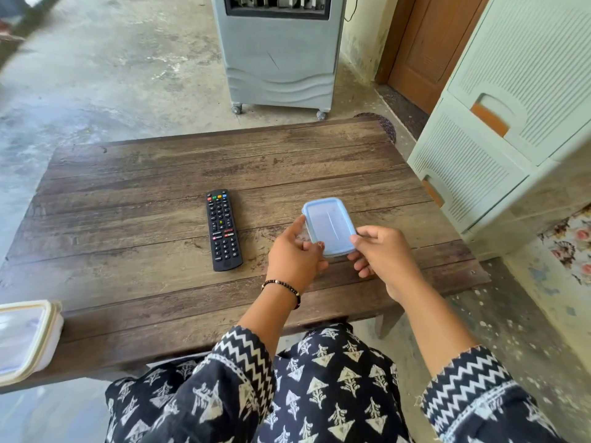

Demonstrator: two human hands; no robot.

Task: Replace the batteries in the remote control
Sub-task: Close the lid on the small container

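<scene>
Two hands hold a small blue box over a wooden table, and the remote control lies to the left of them.

At the left edge of the wooden table (128,174) rests a clear container with a cream rim (27,338), only partly in view. Near the middle, the black remote control (223,230) lies flat with its buttons up, well apart from the hands, and nothing covers it. The left hand (295,259), with a beaded bracelet (283,289) on its wrist, grips the left side of the blue lidded box (327,225), thumb along the edge. The right hand (382,251) pinches the box's right near corner, fingers curled under it. Behind the table stands a grey air cooler (278,52) on wheels; at the right, a pale green drawer cabinet (511,123).
</scene>
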